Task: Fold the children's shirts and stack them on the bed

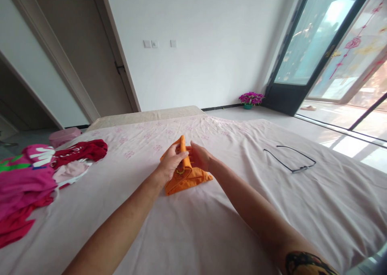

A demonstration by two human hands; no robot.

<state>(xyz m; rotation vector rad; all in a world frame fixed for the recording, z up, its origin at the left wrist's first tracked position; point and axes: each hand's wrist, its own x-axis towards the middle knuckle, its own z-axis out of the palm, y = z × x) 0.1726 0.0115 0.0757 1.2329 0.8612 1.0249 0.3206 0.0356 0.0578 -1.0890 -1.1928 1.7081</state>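
An orange garment (189, 181) lies partly folded on the pale pink bedsheet (145, 230) in the middle of the head view. Its upper part is raised into a narrow folded strip. My left hand (173, 162) is closed on this strip, with the thumb across the near side and the other fingers mostly hidden by the cloth. Just to the right, my right hand (201, 156) is held on edge against the far side of the fold. Its thumb points up and its fingers reach out toward the cloth, their tips partly hidden. What kind of garment it is cannot be made out.
Pink and red clothes (27, 182) are heaped at the left, beside a pink plastic container (64, 136). Black-framed glasses (302, 168) rest on the sheet at right. Beyond the bed are a flower pot (248, 105) and a dark-framed glass door (287, 93).
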